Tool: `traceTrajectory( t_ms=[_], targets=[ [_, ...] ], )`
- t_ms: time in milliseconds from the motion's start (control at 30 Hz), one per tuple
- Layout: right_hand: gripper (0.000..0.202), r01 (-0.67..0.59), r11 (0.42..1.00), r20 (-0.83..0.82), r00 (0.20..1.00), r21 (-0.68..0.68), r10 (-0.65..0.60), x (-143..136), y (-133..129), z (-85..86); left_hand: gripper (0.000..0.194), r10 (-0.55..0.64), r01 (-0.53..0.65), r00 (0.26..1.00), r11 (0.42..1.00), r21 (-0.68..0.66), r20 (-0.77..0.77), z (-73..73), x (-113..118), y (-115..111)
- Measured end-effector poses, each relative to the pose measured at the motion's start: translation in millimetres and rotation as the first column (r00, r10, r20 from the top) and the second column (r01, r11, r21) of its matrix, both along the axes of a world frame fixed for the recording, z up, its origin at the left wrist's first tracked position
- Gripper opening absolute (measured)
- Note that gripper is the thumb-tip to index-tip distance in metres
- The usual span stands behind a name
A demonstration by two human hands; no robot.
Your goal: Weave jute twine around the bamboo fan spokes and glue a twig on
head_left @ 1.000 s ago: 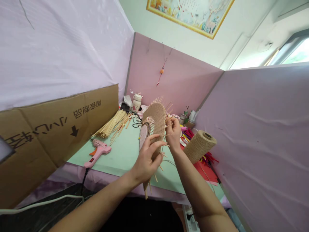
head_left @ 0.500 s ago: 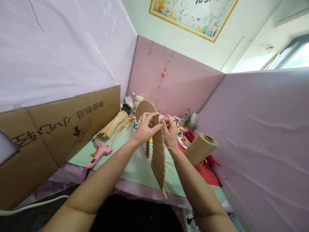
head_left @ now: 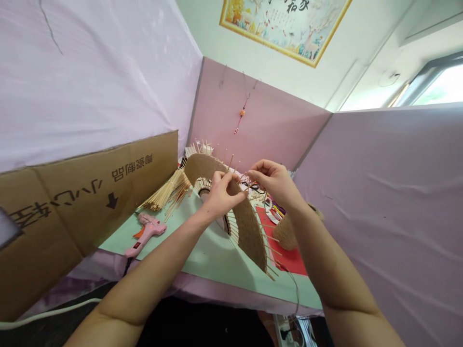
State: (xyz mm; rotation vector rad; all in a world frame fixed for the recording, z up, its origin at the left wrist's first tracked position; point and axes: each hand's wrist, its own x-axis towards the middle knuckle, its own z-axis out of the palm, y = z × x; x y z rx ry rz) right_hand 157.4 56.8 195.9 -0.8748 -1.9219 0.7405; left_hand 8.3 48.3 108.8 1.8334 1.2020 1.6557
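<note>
A curved band of woven jute twine (head_left: 249,231), with thin wooden sticks jutting from its edge, is held up at a tilt over the table. My left hand (head_left: 221,195) grips its upper edge, thumb on the near face and fingers over the rim. Just right of that edge, my right hand (head_left: 273,180) has thumb and forefinger pinched on what looks like a thin strand of twine, close to the stick ends. Inside the band shows a round centre piece (head_left: 224,224) with sticks radiating from it. Behind my right forearm, the twine roll (head_left: 285,233) is partly hidden.
A pink glue gun (head_left: 146,233) lies at the left on the green tabletop (head_left: 206,260), near a bundle of thin sticks (head_left: 168,190). A cardboard sheet (head_left: 90,193) stands along the left side. Red sheet (head_left: 294,262) lies under the roll. Pink partitions (head_left: 267,115) surround the table.
The woven band has turned and tilted, showing more of its inner side and centre piece. My right hand has moved up and right, away from the edge. My left hand keeps its grip.
</note>
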Motion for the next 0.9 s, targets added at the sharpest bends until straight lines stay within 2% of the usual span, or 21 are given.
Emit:
traceTrajectory(
  t_ms=[200, 300, 500, 633, 800, 900],
  targets=[
    [0.012, -0.074, 0.985, 0.159, 0.986, 0.153, 0.05, 1, -11, 21.8, 0.034, 0.024, -0.024, 0.999, 1.0, 0.007, -0.048, 4.6, 7, -1],
    [0.011, -0.093, 0.98, 0.174, 0.983, 0.176, 0.062, -1, -6, 22.8, 0.031, 0.041, -0.04, 0.997, 0.999, 0.028, -0.058, 3.5, 9, -1],
    [0.014, -0.101, 0.987, 0.103, 0.991, 0.125, 0.088, -2, 11, 19.2, 0.027, 0.054, -0.048, 0.994, 0.997, 0.064, -0.1, 1.0, 9, 0],
    [0.015, -0.079, 0.989, 0.095, 0.993, 0.122, 0.067, 2, 26, 13.6, 0.029, 0.092, -0.082, 0.987, 0.993, 0.084, -0.132, 0.3, 9, 0],
    [0.017, -0.058, 0.996, 0.076, 0.996, 0.073, 0.052, 7, 48, -6.8, 0.03, 0.156, -0.136, 0.977, 0.98, 0.142, -0.143, -2.0, 12, -2],
    [0.019, -0.059, 0.997, 0.08, 0.995, 0.053, 0.055, 8, 57, -18.9, 0.044, 0.179, -0.158, 0.979, 0.969, 0.192, -0.096, -4.5, 13, -3]
  ],
)
